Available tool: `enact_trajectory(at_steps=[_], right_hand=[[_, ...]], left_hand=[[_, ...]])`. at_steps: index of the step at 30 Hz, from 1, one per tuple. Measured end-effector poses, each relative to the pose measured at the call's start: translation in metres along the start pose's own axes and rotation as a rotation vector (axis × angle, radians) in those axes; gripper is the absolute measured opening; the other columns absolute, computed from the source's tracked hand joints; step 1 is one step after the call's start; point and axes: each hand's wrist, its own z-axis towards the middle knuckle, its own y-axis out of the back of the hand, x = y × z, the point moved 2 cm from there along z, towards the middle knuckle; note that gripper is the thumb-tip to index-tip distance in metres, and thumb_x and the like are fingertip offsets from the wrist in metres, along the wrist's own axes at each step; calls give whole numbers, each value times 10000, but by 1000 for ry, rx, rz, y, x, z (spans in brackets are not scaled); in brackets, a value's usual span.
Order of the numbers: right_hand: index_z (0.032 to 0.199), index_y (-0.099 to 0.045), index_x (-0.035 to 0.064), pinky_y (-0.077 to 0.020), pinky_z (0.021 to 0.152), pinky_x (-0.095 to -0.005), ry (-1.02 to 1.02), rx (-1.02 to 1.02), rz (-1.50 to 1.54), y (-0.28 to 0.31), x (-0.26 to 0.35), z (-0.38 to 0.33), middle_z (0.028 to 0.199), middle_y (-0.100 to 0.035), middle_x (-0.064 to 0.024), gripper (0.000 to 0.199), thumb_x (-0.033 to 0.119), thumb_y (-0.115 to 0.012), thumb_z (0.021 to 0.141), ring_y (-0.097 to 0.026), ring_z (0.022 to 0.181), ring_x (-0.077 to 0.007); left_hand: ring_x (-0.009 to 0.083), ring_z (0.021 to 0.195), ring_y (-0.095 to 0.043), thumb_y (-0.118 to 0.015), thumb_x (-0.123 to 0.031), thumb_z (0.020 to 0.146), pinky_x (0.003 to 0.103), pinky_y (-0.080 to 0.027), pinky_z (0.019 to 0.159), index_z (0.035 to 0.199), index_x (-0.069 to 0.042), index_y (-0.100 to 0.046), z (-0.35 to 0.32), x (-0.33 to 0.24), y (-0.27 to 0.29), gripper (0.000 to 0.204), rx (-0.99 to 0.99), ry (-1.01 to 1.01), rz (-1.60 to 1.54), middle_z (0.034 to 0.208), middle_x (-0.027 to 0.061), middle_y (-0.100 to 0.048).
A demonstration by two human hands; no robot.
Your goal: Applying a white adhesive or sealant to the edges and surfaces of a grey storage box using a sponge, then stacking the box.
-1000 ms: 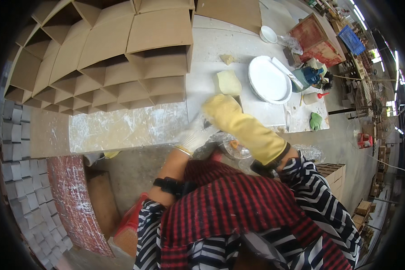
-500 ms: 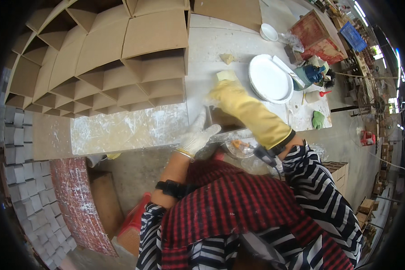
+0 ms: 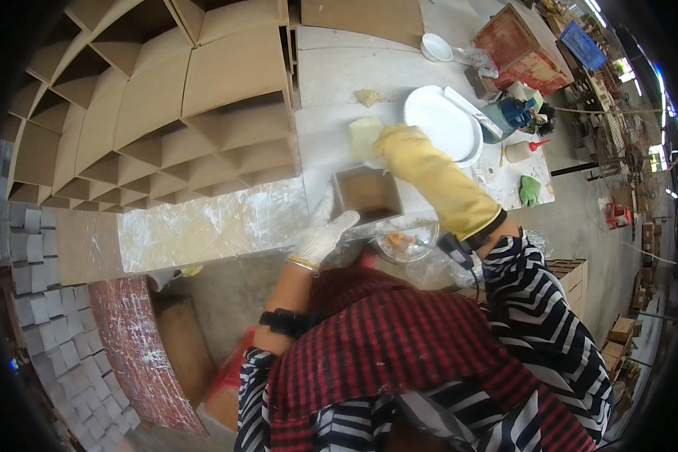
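Observation:
A small open-topped cardboard box [image 3: 354, 215] sits near the front edge of the worktable, its brown inside facing up. My left hand [image 3: 320, 233], in a white knit glove, grips it at the left wall and near corner. In a long yellow rubber glove, my right hand [image 3: 401, 149] is behind and right of the box, with its fingers beside a pale yellow sponge-like square [image 3: 363, 134]. Blur hides whether those fingers hold that square. A white round tray [image 3: 438, 124] lies to the right of it, with a white flat strip [image 3: 463, 102] across its rim.
A large stack of cardboard compartments [image 3: 151, 98] fills the table's left. At right stand a blue-green container [image 3: 505, 117], a red-capped bottle [image 3: 520, 151] and a green cloth [image 3: 529, 190]. Farther back are a white bowl [image 3: 436, 47] and a red-stained box [image 3: 527, 53].
My right hand has drawn back off the box toward the right, uncovering its inside and more of the pale square. My left hand keeps its hold. The whole view has shifted slightly.

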Motion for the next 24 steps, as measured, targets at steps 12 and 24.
enact_trajectory(at_steps=[12, 24], right_hand=[[997, -685, 107, -474, 882, -389, -243, -68, 293, -14, -23, -27, 1045, -631, -129, 244, 276, -656, 824, -598, 994, -322], [915, -670, 48, -489, 798, -369, -166, -84, 1081, -53, -7, -102, 925, -659, -174, 105, 88, -618, 833, -632, 856, -289]], left_hand=[[282, 1395, -282, -629, -480, 846, 337, -268, 1099, 1476, -21, -219, -2, -4, -7, 881, -55, -147, -96, 1481, 216, -325], [271, 1386, -291, -637, -378, 860, 319, -259, 1099, 1486, -12, -163, 8, 5, -12, 867, -20, -32, -267, 1488, 211, -316]])
